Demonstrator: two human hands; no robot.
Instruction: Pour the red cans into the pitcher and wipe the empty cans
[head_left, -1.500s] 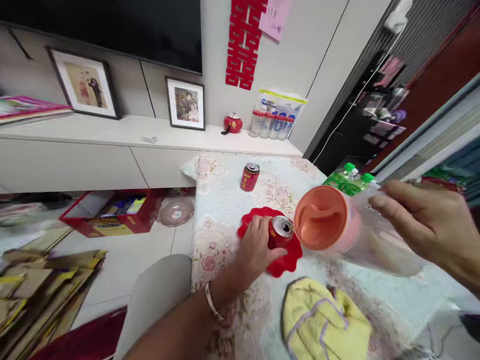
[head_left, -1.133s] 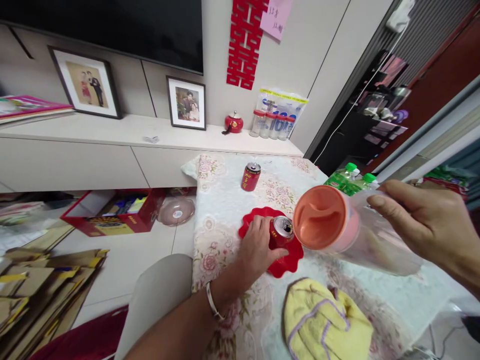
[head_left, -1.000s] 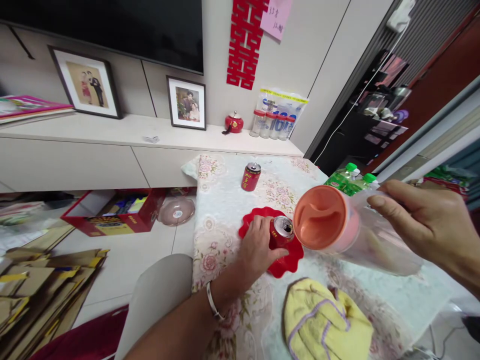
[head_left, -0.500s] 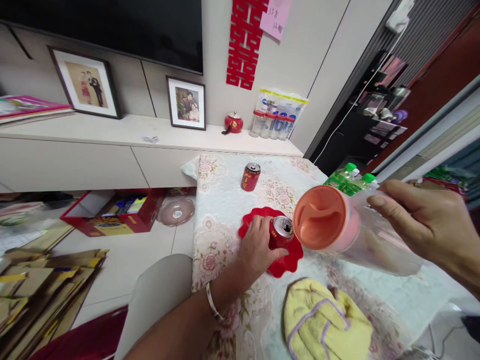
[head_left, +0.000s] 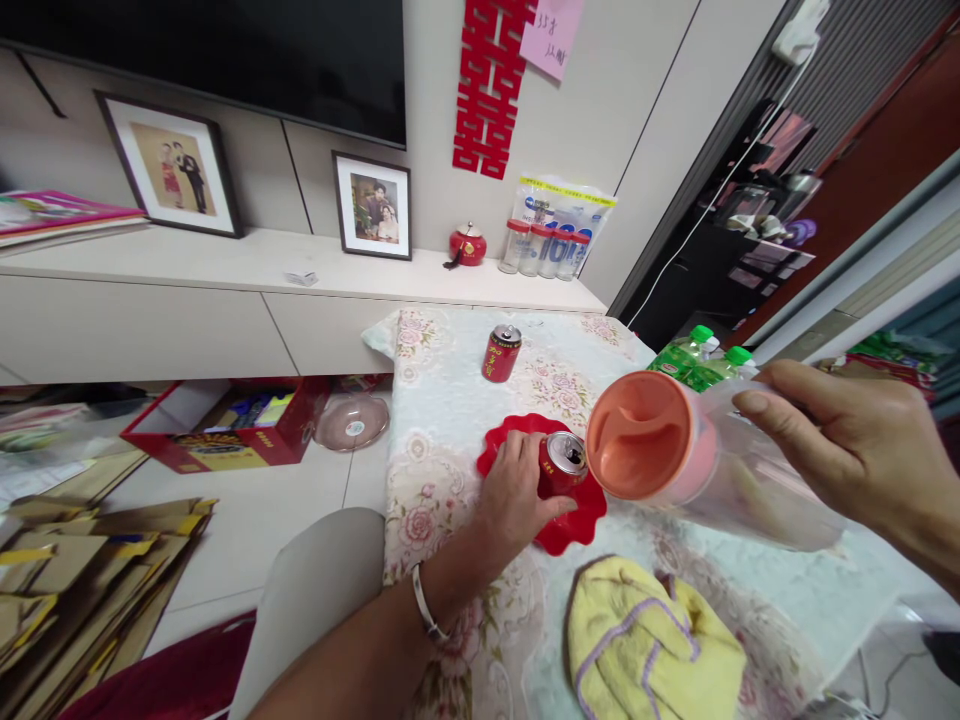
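Unmoved: left fingers (head_left: 513,452) round can (head_left: 556,468), right fingers (head_left: 814,382) round pitcher (head_left: 679,450), farther "加多宝" can (head_left: 501,356)

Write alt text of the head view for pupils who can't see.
A person's right hand holds a tilted, orange-lidded pitcher close to an open red can, which the left hand grips over a red plate; a yellow cloth lies nearby.

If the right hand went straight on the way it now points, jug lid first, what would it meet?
Probably the red can gripped by the left hand: the orange lid of the jug in the right hand faces it. They look almost touching, but depth is unclear.
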